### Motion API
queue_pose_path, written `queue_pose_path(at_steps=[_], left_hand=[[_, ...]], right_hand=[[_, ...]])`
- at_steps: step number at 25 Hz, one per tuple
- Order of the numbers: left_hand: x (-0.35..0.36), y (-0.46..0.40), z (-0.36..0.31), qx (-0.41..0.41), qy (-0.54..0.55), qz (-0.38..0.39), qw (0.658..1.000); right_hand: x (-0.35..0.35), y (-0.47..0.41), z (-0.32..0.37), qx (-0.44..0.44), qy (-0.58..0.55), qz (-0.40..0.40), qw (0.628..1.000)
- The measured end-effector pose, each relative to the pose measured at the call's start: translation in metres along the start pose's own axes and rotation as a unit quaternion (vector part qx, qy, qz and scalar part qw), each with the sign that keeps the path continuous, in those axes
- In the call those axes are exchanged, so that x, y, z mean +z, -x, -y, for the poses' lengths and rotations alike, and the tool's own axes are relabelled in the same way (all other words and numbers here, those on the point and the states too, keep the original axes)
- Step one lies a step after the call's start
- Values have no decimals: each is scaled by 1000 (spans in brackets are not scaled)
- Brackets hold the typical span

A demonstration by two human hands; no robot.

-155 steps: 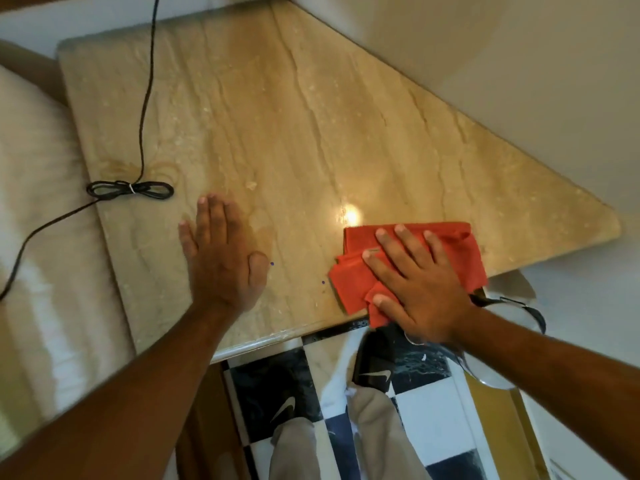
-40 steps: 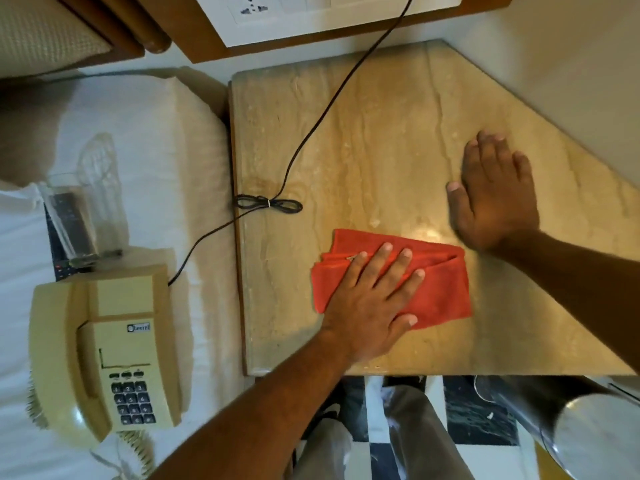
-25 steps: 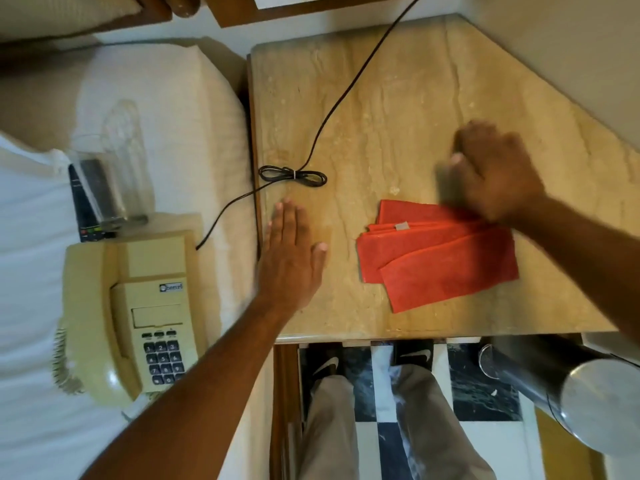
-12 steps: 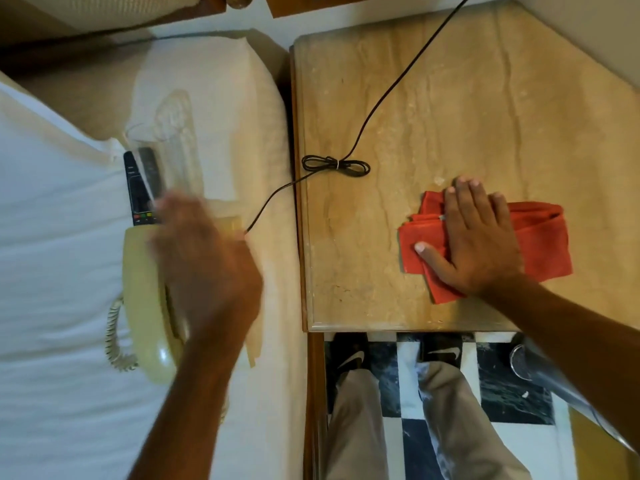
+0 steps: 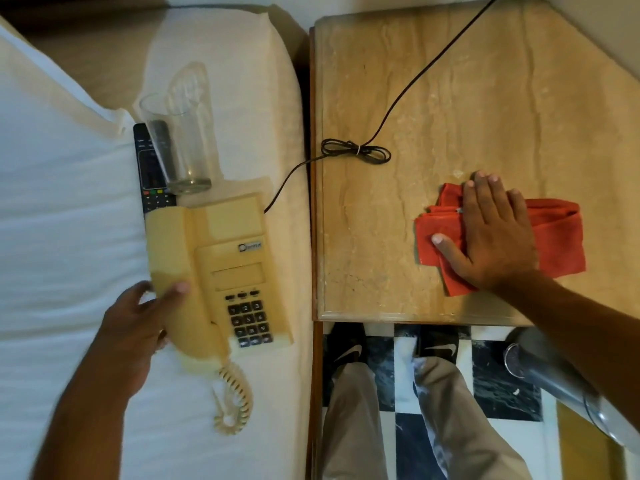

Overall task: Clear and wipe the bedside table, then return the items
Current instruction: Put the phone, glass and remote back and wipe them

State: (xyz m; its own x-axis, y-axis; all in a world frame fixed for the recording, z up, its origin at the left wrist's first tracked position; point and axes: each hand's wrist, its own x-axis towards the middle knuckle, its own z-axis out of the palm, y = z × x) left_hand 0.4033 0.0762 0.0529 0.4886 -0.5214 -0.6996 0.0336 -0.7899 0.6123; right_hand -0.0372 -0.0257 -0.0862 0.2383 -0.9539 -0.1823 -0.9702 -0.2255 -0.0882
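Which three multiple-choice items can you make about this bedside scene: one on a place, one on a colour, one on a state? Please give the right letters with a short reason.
1. Where does the drinking glass stand?
A. on the marble table
B. on the bed, over the remote control
C. on the floor

2. What colour is the cloth?
A. red
B. blue
C. white

3. What is the left hand doing?
A. lying flat on the table
B. gripping the telephone at its handset side
C. holding the glass

Answers: 1 B, the glass is on the white bed beside the table; 2 A, it is plainly red under the right hand; 3 B, its fingers curl round the handset.
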Motion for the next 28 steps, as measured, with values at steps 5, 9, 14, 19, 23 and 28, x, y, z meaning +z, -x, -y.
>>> queue_pose_path(at_steps=[5, 9, 14, 19, 23, 28], left_hand=[[43, 2, 18, -5, 30, 36, 999], [68, 28, 11, 17, 85, 71, 994], [132, 32, -38, 84, 97, 211, 969], [266, 5, -103, 116, 25, 302, 946], [352, -11, -140, 116, 9, 348, 930], [425, -11, -148, 92, -16, 357, 929]], right_hand=[[-3, 0, 1, 2, -9, 0, 1000], [-9, 0, -6, -31, -20, 31, 999], [-11, 10, -56, -195, -9, 89, 977], [-14, 12, -127, -161, -1, 66, 985], [-24, 26, -198, -62, -56, 39, 996], [-29, 28, -222, 163, -248, -53, 953]])
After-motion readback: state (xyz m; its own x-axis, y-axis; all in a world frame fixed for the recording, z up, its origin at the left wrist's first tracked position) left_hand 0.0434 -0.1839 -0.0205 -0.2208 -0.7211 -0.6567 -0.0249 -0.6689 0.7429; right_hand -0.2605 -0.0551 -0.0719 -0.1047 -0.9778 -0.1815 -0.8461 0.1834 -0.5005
